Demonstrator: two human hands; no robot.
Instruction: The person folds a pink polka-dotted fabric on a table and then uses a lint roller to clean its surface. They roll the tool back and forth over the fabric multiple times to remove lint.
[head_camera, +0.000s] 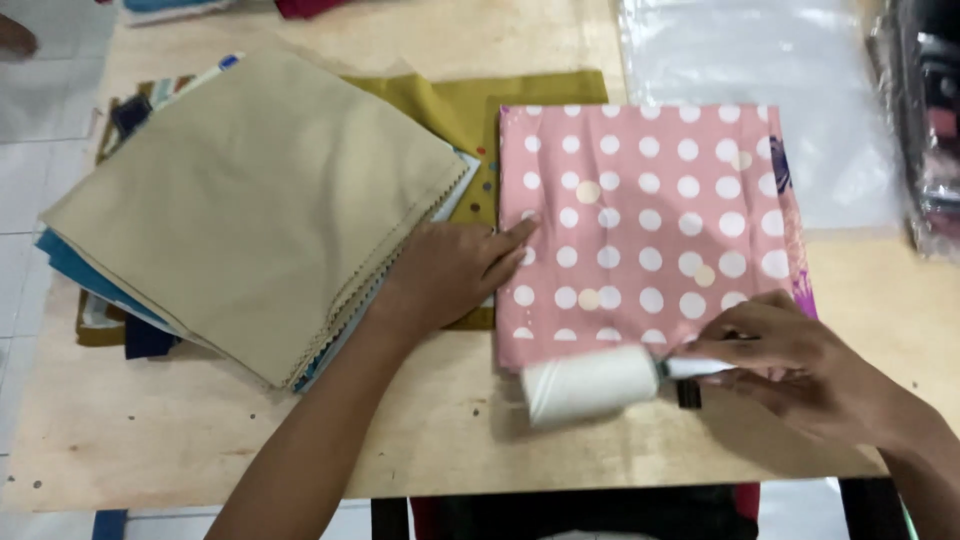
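A folded pink cloth with white dots (645, 225) lies flat on the wooden table (450, 440). My left hand (450, 268) rests palm down at the cloth's left edge, fingertips touching it. My right hand (785, 360) grips the handle of a white lint roller (588, 383), whose roll lies at the cloth's near edge, pointing left.
A tilted stack of folded fabrics topped by a beige piece (250, 200) sits at the left, over a mustard cloth (480, 105). Clear plastic bags (770, 60) lie at the back right. Dark wrapped items (930, 130) stand at the right edge. White tiled floor shows left.
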